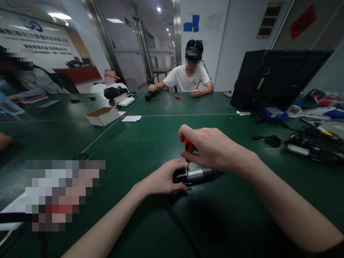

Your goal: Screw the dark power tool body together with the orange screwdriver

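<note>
A slim black-and-silver corded power tool point(197, 174) lies on the green table in front of me, its exact kind unclear. My left hand point(168, 177) is wrapped round its black end, thumb on the near side and fingers on the far side. Above it, my right hand point(208, 145) grips the orange-and-black handle of a screwdriver point(189, 146). The screwdriver stands nearly upright, and its thin shaft reaches down to the joint between the black and silver parts. Its tip is too small to make out. A black cord point(180, 222) runs toward me from beneath my left hand.
An open cardboard box point(102, 117) and white paper point(131, 118) lie farther left. To the right are a black monitor point(276, 80), tangled cables and a similar silver tool point(297, 149). Across the table sits a person point(188, 77), near another screwdriver point(179, 97). More people are at the left.
</note>
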Demonstrator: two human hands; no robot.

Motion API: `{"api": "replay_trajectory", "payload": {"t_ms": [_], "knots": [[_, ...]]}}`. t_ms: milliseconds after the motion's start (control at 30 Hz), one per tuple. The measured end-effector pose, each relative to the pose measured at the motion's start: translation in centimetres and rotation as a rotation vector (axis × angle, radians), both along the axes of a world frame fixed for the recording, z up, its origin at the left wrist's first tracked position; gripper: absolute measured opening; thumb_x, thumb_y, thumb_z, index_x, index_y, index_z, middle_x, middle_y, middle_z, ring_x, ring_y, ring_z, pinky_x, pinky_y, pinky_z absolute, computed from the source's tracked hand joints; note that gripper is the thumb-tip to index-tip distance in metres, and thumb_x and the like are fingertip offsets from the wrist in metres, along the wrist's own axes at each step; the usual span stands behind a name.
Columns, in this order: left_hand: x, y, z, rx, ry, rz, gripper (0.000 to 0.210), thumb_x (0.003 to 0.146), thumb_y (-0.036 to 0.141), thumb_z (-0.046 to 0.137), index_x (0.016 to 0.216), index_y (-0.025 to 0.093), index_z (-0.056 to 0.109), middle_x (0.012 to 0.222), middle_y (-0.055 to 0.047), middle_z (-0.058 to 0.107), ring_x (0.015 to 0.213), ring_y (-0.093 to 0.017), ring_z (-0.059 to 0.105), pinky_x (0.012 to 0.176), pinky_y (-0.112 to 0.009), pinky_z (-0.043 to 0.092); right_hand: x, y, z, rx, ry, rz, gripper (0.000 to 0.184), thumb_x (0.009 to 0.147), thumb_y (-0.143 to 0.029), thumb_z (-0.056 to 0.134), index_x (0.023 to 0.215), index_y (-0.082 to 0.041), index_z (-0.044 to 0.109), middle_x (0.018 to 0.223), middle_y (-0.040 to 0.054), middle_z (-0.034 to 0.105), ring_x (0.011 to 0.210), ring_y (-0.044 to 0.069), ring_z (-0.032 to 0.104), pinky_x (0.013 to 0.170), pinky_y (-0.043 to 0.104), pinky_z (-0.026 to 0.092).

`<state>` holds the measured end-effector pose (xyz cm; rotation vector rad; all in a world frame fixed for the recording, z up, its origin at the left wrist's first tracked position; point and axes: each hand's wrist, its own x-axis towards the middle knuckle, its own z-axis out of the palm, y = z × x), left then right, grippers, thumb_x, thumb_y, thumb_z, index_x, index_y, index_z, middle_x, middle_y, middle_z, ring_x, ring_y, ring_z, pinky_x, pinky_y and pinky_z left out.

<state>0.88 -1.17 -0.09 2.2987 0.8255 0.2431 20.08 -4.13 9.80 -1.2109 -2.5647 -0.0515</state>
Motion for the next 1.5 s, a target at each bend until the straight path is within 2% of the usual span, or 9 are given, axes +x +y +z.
{"api": "replay_trajectory", "payload": {"t_ms": [133,333,533,700,933,1067,1200,1300,1500], "knots": [[0.0,0.2,0.0,0.008,0.027,0.002,0.046,0.067,0.039,0.079,0.105,0.018,0.062,0.102,-0.005,0.063,0.092,-0.024,0.057,0.079,-0.031,0.043,0.3,-0.1,0.2,-0.060,0.031,-0.003,0.035,0.082,-0.031,0.061,0.108,-0.021,0.039,0.084,0.0005,0.061,0.068,0.016,0.056,0.054,0.023,0.032],[-0.2,0.5,0.0,0.057,0.021,-0.055,0.032,0.080,0.044,0.067,0.103,0.022,0.069,0.100,-0.005,0.060,0.090,-0.022,0.056,0.077,-0.028,0.040,0.9,0.0,0.5,-0.099,0.024,-0.017,0.029,0.083,-0.025,0.059,0.105,-0.021,0.041,0.090,0.0017,0.062,0.074,0.016,0.057,0.057,0.024,0.033],[-0.1,0.5,-0.1,0.087,0.011,-0.070,0.027,0.081,0.042,0.066,0.098,0.022,0.071,0.096,-0.004,0.059,0.089,-0.021,0.056,0.076,-0.028,0.040,0.6,0.1,0.4,0.004,-0.009,-0.040,0.023,0.086,-0.040,0.058,0.093,-0.021,0.046,0.079,-0.0019,0.060,0.066,0.013,0.052,0.052,0.024,0.026],[0.0,0.4,0.1,0.068,0.013,-0.050,0.033,0.075,0.041,0.073,0.102,0.021,0.069,0.103,-0.004,0.060,0.093,-0.023,0.056,0.081,-0.030,0.041,0.1,-0.4,0.5,0.010,-0.001,0.079,0.014,0.088,-0.029,0.055,0.095,-0.021,0.047,0.083,-0.0024,0.060,0.067,0.012,0.050,0.054,0.023,0.027],[0.0,0.3,-0.2,0.052,0.000,-0.041,0.032,0.075,0.044,0.073,0.095,0.019,0.070,0.100,-0.005,0.063,0.091,-0.023,0.058,0.081,-0.030,0.042,0.3,-1.0,0.8,-0.081,0.026,0.211,0.026,0.085,-0.020,0.053,0.109,-0.020,0.042,0.094,0.0000,0.061,0.070,0.011,0.052,0.055,0.023,0.029],[0.1,0.1,0.1,0.094,0.033,-0.013,0.037,0.074,0.044,0.073,0.104,0.022,0.069,0.106,-0.005,0.064,0.093,-0.025,0.058,0.082,-0.031,0.043,0.1,-1.3,0.8,0.055,-0.025,0.129,0.015,0.089,-0.032,0.052,0.097,-0.021,0.047,0.078,-0.0022,0.060,0.059,0.011,0.047,0.049,0.023,0.022],[0.1,0.0,0.2,0.098,0.038,-0.011,0.035,0.075,0.042,0.072,0.103,0.021,0.068,0.102,-0.004,0.065,0.092,-0.024,0.058,0.082,-0.032,0.043,-0.3,-1.5,0.7,0.178,-0.069,0.043,0.020,0.091,-0.040,0.048,0.086,-0.021,0.049,0.065,-0.0032,0.055,0.052,0.011,0.042,0.048,0.025,0.017],[0.1,0.2,-0.1,0.106,0.019,-0.019,0.034,0.074,0.041,0.074,0.099,0.018,0.068,0.101,-0.005,0.065,0.091,-0.024,0.059,0.080,-0.031,0.043,-0.2,-1.5,0.7,0.123,-0.048,0.082,0.010,0.090,-0.030,0.049,0.092,-0.020,0.048,0.074,-0.0027,0.058,0.055,0.010,0.043,0.048,0.024,0.020],[0.0,0.4,-0.4,0.108,0.016,-0.031,0.034,0.072,0.043,0.075,0.094,0.018,0.069,0.099,-0.004,0.065,0.089,-0.023,0.059,0.078,-0.030,0.043,0.4,-1.4,0.9,0.044,-0.030,0.138,0.018,0.085,-0.026,0.053,0.100,-0.020,0.046,0.084,-0.0019,0.061,0.061,0.010,0.047,0.049,0.023,0.024]]}}
